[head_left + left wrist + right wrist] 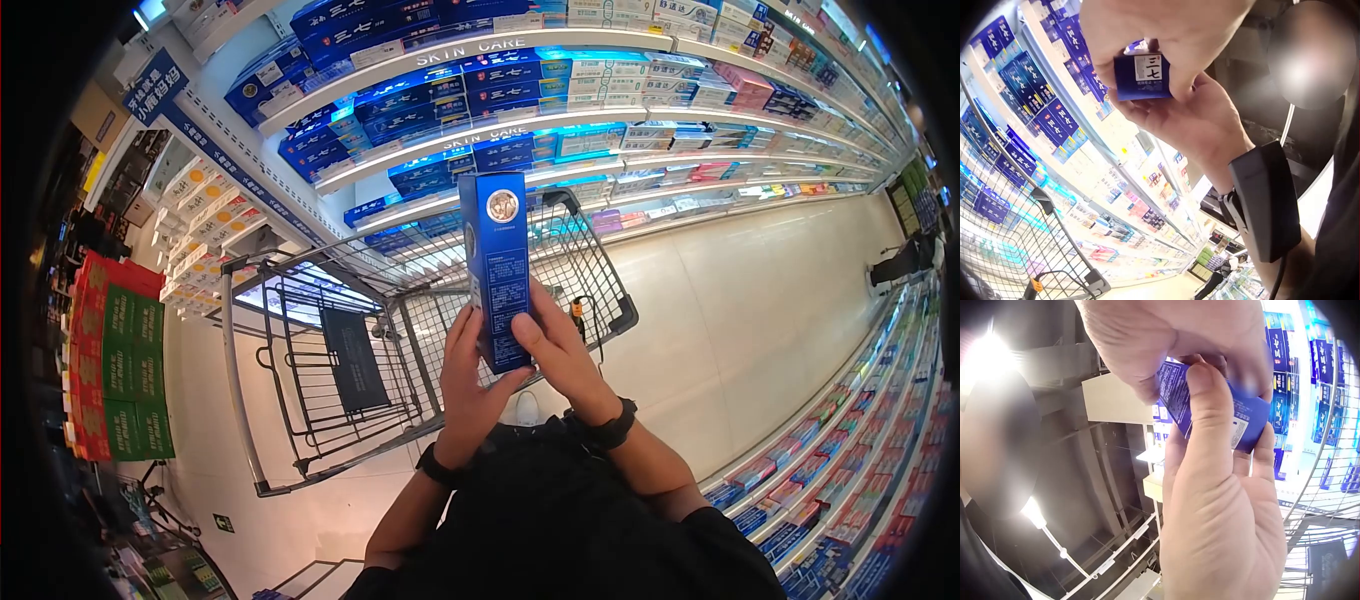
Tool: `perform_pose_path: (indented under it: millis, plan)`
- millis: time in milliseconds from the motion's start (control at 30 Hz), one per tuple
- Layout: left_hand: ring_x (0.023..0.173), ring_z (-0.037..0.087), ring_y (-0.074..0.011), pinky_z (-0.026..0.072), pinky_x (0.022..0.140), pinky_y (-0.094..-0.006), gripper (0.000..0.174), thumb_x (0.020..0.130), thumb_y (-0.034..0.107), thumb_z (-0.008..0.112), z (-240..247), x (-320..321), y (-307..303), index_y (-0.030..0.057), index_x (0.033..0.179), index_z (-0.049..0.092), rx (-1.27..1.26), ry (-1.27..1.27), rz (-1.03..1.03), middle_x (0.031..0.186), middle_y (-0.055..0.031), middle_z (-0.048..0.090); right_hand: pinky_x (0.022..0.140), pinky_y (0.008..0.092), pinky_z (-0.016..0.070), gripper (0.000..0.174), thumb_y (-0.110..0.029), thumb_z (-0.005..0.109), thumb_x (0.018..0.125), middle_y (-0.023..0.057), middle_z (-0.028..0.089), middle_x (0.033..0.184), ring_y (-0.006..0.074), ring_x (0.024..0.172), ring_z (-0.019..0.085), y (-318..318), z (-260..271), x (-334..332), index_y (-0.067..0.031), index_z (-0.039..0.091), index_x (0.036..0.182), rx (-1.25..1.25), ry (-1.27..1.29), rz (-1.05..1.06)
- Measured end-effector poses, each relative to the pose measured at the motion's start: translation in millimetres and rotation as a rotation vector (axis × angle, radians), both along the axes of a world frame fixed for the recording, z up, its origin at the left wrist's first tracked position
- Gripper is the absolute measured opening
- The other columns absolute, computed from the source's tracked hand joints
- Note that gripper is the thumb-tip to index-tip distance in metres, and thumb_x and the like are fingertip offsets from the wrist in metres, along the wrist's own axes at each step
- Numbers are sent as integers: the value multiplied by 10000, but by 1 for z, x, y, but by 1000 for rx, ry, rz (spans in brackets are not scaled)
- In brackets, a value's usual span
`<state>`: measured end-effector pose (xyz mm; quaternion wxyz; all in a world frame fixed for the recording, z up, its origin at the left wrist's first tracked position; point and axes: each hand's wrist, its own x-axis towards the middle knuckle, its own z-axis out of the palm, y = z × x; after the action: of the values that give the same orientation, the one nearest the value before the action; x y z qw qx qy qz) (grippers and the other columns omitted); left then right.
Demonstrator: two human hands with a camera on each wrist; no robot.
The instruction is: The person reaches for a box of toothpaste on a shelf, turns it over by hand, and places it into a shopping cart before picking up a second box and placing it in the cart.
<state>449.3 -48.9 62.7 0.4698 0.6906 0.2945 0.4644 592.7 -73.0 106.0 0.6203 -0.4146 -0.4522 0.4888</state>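
A tall blue toothpaste box (503, 270) stands upright in front of the chest, its printed side facing the head camera. My right hand (565, 352) grips its lower right, the thumb laid across the printed face. From the lower left, my left hand (468, 382) holds the box, with fingers along its side and the thumb near the bottom edge. One end of the box (1142, 77), with a white label, shows between the hands in the left wrist view. A printed face and a white label show on the box (1249, 419) in the right wrist view.
A wire shopping cart (340, 440) stands just beyond the hands. Lit shelves (440, 150) of similar blue boxes rise behind it. Red and green cartons (135, 370) are stacked at left. Low shelves (850, 450) line the right, and a person (903, 262) is farther down the aisle.
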Motion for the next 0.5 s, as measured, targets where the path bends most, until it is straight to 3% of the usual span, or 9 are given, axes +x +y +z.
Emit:
perform_pose_path:
  millis: [167, 267, 500]
  plan:
    - [1263, 445, -366, 475, 958, -417, 826, 660, 37, 807, 12, 4, -2, 72, 1388, 419, 263, 257, 191, 1444, -206, 310, 900, 306, 463, 650, -227, 688, 861, 90, 571, 1194, 140, 1066, 540, 1, 0, -3, -12, 370, 1386, 10, -97, -10]
    - [1298, 409, -367, 412, 1011, -430, 844, 658, 12, 803, 13, 4, -4, 52, 1392, 391, 297, 271, 175, 1413, -221, 355, 902, 304, 464, 648, -200, 705, 837, 101, 573, 1188, 145, 1057, 549, 2, -8, 2, 10, 385, 1360, -29, -142, -40]
    - [1250, 471, -328, 460, 977, -410, 828, 677, 85, 825, 12, -2, -2, 41, 1388, 403, 176, 246, 108, 1391, -215, 396, 920, 299, 460, 600, -79, 637, 849, 124, 566, 1197, 168, 1085, 558, 2, -18, 6, 48, 346, 1358, -71, 192, -46]
